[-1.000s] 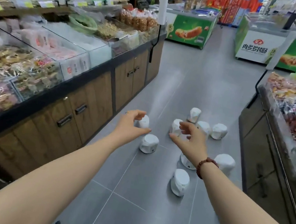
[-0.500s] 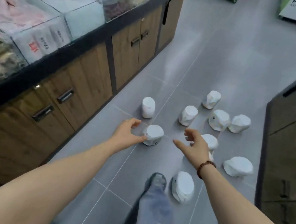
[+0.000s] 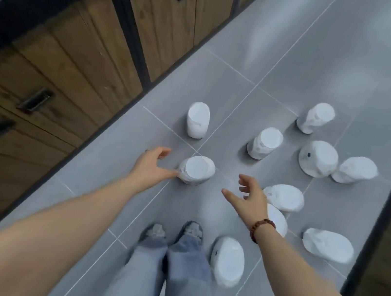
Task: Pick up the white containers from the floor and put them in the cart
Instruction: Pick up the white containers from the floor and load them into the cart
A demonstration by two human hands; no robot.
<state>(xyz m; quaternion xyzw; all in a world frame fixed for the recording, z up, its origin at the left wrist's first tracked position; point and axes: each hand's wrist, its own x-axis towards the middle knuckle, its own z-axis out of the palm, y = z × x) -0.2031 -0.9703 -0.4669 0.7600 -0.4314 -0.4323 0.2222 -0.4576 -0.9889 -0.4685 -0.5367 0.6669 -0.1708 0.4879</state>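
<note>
grey tiled floor point(image 3: 292, 61) of a shop aisle fills the view, wood-fronted cabinets point(image 3: 80, 58) running up the left side and a dark cabinet edge point(image 3: 383, 216) on the right; no cart in sight, so i can't say where it stands. white containers are scattered across the tiles ahead of the person's shoes point(image 3: 173, 234), some upright, some tipped on their sides. the nearest upright container point(image 3: 196, 169) stands just ahead of the feet, round top facing up, long axis vertical. left hand point(image 3: 151, 166) is right beside it, fingers spread and curled, thumb tip at or very near its left wall, nothing gripped. right hand point(image 3: 249, 197) hangs off to the container's right, fingers apart and empty, a clear gap between them; it's closer to a tipped container point(image 3: 286, 196) just past its knuckles. left looks the nearer hand for the upright one. plenty of open floor between items, though the one by the right shoe point(image 3: 227, 261) could get kicked
</note>
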